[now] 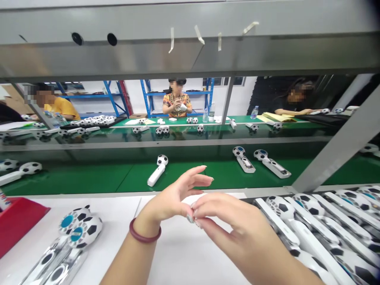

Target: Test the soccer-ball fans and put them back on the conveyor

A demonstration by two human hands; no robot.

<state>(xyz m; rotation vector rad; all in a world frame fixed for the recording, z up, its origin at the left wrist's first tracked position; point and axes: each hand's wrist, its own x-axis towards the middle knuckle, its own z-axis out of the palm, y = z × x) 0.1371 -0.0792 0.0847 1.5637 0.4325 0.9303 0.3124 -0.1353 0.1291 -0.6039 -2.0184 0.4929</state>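
Both hands meet above a white work surface point(178, 253), near the middle of the view. My left hand point(181, 192), with a dark red bangle on its wrist, has its fingers spread and its thumb tip touching the other hand's fingertips. No object shows in it. My right hand point(231, 221) has its thumb and fingers pinched together at that thumb tip; anything between them is hidden or too small to name. Left of the hands lie two football-patterned devices point(86, 231) with clear parts around their handles.
At the right, a tray holds several football-headed devices point(308, 204). A red bin point(20, 221) stands at the left. Beyond is a green conveyor point(133, 174) carrying more devices, under a metal shelf point(148, 59). People sit across it; one person point(177, 99) holds a white item.
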